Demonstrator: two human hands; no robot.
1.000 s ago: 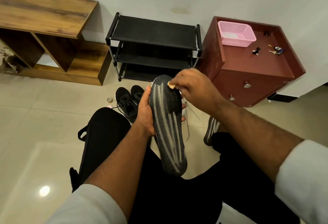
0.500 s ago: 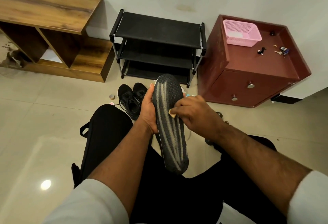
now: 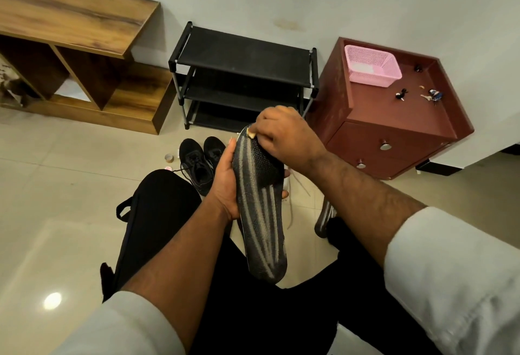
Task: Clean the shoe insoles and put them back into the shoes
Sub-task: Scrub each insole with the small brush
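A black insole (image 3: 260,214) with pale grey streaks stands nearly upright over my lap. My left hand (image 3: 225,183) grips its left edge around the middle, fingers wrapped behind it. My right hand (image 3: 284,135) pinches a small yellowish cleaning pad (image 3: 250,132) and presses it on the insole's top end. A pair of black shoes (image 3: 201,161) sits on the floor just beyond my left knee. A second insole (image 3: 325,218) is partly hidden behind my right forearm, low at the right.
A black shoe rack (image 3: 242,78) stands against the wall ahead. A maroon drawer cabinet (image 3: 394,135) at the right carries a pink basket (image 3: 371,66) and small items. A wooden shelf unit (image 3: 76,53) is at the left. Small round caps (image 3: 168,158) and white laces (image 3: 295,202) lie on the tiles.
My right hand with the pad has slid from the insole's middle up to its top end. My left hand keeps the same grip.
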